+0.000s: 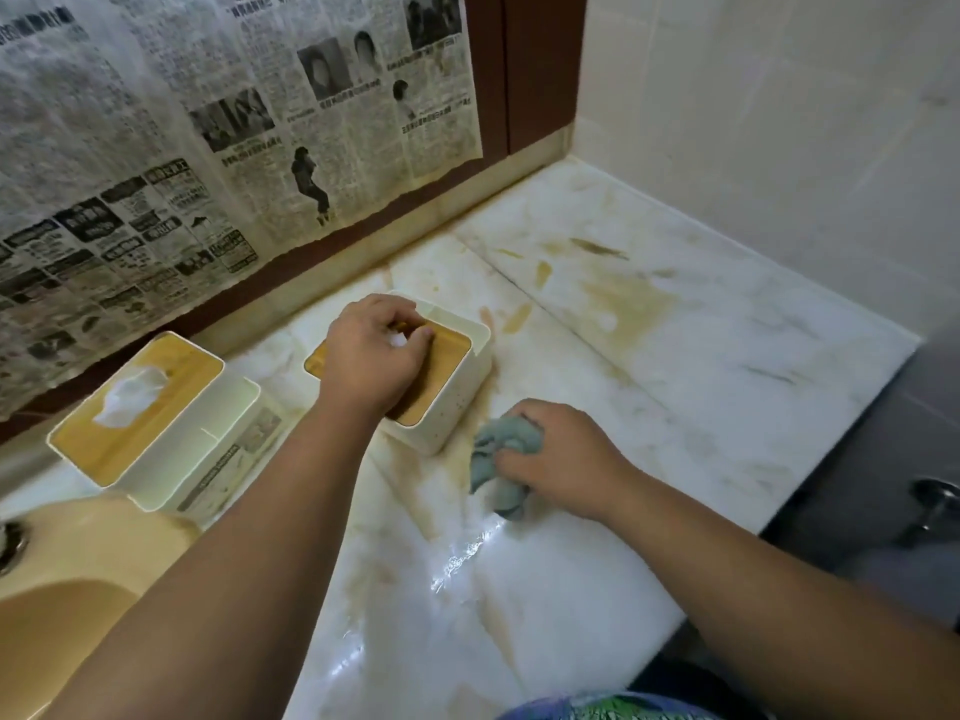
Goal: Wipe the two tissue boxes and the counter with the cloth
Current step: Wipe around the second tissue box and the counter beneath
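Note:
Two cream tissue boxes with wooden lids stand on the marble counter (pixel 649 366). The left tissue box (pixel 156 423) has white tissue poking up through its lid. My left hand (pixel 374 356) rests on top of the right tissue box (pixel 452 392), fingers curled at the lid's slot around a bit of white tissue. My right hand (pixel 566 454) presses a crumpled grey-blue cloth (pixel 501 459) onto the counter just right of that box's near corner.
A yellowish sink basin (pixel 67 579) sits at the lower left with its drain at the edge. Newspaper (pixel 182 122) covers the back wall above a brown strip. Tiled wall bounds the right. The counter's front edge drops off at the right, with a metal fitting (pixel 935 501) below. The counter shows yellow-brown stains.

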